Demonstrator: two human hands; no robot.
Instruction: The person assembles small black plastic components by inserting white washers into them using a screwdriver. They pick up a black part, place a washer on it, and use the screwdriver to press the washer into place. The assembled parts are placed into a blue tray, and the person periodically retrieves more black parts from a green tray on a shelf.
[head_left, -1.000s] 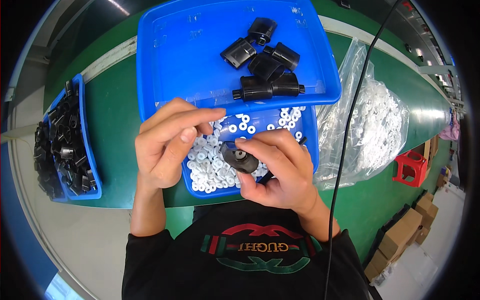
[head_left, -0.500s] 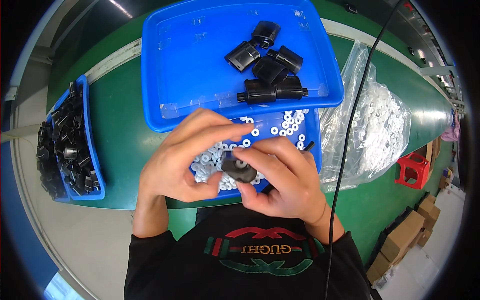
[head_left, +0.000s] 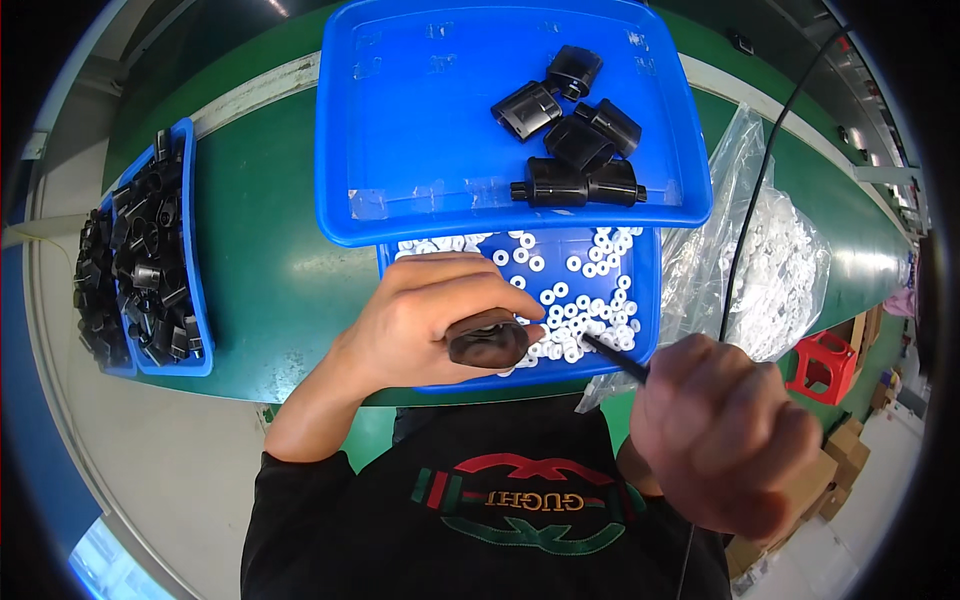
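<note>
My left hand (head_left: 425, 318) is closed around a black plastic housing (head_left: 488, 342), whose dark hollow end faces up. Over to the right, my right hand (head_left: 722, 435) makes a fist on a thin black rod-like tool (head_left: 618, 358). The tool slants toward the upper left, with its tip over white washers (head_left: 572, 330) in the lower blue tray (head_left: 648, 290); whether it touches them I cannot tell. My right fist hides the rest of the tool. Part of the washer pile lies hidden behind my left hand.
A larger blue tray (head_left: 420, 130) overlaps the lower one at the far side and holds several black housings (head_left: 556, 182). Blue bins of black parts (head_left: 150, 270) stand at the left. A clear bag of white pieces (head_left: 775, 275), a hanging black cable (head_left: 752, 220) and a red stool (head_left: 825, 365) are at the right.
My right hand has left the housing, moved right and toward me, and taken hold of the black tool. My left hand keeps the housing, now with its hollow end up.
</note>
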